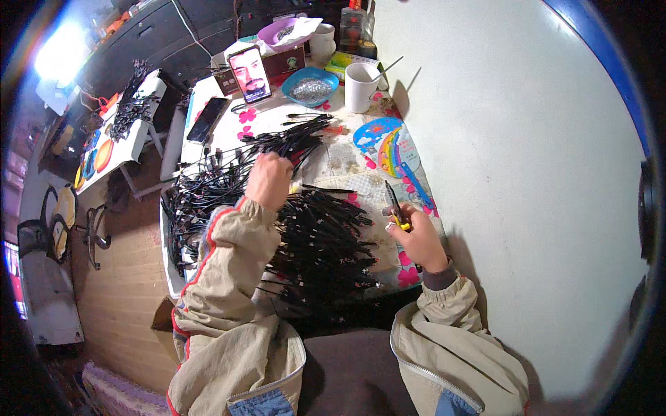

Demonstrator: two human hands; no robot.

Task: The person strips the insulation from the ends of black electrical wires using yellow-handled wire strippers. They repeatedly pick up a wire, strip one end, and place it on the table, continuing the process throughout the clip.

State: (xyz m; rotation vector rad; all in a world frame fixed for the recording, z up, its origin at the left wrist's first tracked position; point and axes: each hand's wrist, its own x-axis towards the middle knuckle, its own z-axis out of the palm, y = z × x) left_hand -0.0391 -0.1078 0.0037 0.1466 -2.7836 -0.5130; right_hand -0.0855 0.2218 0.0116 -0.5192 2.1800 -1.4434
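My left hand [269, 179] is over the black cables [213, 182] on the table, its fingers bent down at the edge of a bundle; whether they grip a cable cannot be told. My right hand [420, 234] holds a slim tool with yellow handle parts and a dark pointed end [394, 200], which looks like pliers, pointing away from me. Between my arms lies a large pile of black cables [322, 244]. Another cable bundle [291, 135] lies beyond my left hand.
A propped phone [250, 75], a dark phone [208, 120], a blue bowl of small metal bits [310, 88] and a white cup [360, 88] stand at the back. A rainbow-printed hand fan [390, 148] lies near the pale wall [520, 182] on the right.
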